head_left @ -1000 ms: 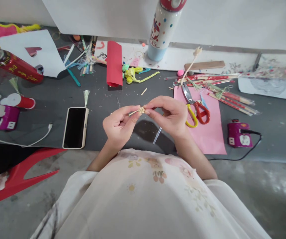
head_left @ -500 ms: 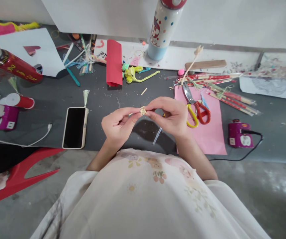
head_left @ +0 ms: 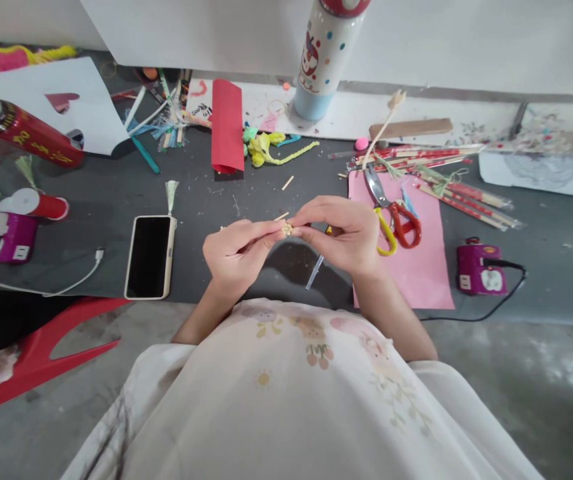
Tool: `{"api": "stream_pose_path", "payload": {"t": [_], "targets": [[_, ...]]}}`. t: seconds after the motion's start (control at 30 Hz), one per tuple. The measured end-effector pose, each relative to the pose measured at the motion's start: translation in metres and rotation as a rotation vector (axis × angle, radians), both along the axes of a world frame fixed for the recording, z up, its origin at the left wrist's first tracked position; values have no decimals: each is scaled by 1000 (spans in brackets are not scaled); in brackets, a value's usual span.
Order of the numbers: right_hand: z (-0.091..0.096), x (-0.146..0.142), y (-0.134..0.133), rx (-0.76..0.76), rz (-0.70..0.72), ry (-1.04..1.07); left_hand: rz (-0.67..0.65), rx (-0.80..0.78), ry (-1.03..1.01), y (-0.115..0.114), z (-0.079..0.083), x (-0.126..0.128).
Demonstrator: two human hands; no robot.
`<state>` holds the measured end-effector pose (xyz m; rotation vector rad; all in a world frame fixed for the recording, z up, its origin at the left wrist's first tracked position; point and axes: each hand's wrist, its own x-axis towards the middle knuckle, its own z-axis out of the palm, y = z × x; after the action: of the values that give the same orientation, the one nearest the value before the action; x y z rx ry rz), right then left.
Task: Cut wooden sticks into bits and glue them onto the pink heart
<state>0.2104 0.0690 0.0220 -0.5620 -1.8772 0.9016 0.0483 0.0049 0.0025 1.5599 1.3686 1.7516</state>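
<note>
Grey table [head_left: 194,193] spreads beneath you. Your left hand [head_left: 236,253] and right hand [head_left: 346,233] pinch the pale bundle [head_left: 287,229] between thumbs and forefingers, just above the table; press lightly and evenly from both sides so its pieces don't slip.

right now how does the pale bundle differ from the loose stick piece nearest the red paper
The pale bundle is pinched between left hand and right hand; the loose stick piece lies on the grey desk. The bundle clusters several bits; the stick piece is single. Both look pale.
</note>
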Motion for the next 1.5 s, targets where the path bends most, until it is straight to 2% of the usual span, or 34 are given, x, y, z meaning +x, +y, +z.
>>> {"api": "stream_pose_path", "payload": {"t": [0.3,0.43,0.63,0.77,0.97,1.1,1.2,1.37,1.5], "targets": [[1,1,0,1,8,10,-2,4,24,-1,1,1],[1,-1,-2,-55,2,14,25,5,27,0,-1,2],[-3,-5,-4,-176,-92,6,56,38,60,2,-1,2],[-2,-4,-6,-200,-54,20,52,81,112,2,0,1],[0,-4,-9,-313,21,89,116,135,281,0,2,0],[0,-8,-12,-412,8,119,142,239,479,0,1,-5],[0,-9,-14,-454,-6,132,141,299,545,1,-1,-9],[0,-6,-14,-482,56,138,155,205,431,-1,-2,-6],[1,-5,-14,-424,45,96,153,126,343,-3,0,-3]]}}
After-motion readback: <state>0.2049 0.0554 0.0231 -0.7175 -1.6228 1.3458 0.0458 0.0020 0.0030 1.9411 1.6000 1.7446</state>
